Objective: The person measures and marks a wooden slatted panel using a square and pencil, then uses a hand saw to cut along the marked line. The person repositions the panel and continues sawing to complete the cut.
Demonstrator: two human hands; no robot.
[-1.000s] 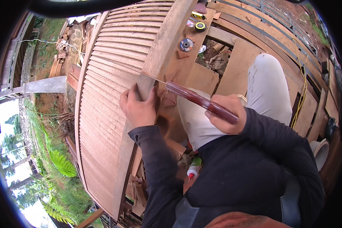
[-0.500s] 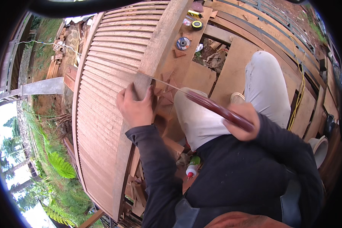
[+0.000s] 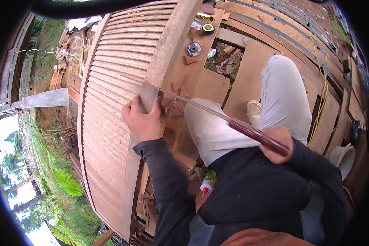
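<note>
My left hand (image 3: 142,123) lies over the wooden side rail of a slatted panel (image 3: 110,115). Its thumb and fingers straddle a short greyish wood block (image 3: 148,99) on that rail. My right hand (image 3: 279,144) is wrapped round the dark red, straight handle of a handsaw (image 3: 250,133). The thin blade, seen almost edge-on, reaches up and left across my knee. Its far end meets the rail right beside the block, just beyond my left fingertips. The teeth cannot be made out.
A tape measure (image 3: 208,29), a cutting disc (image 3: 194,49) and wood offcuts (image 3: 190,60) lie on a board past the rail. A glue bottle (image 3: 208,182) is by my left forearm. A yellow cord (image 3: 324,94) runs along the planks at right.
My right hand has drawn the saw back, down and to the right, so more blade shows between handle and rail. My left hand keeps its hold on the block.
</note>
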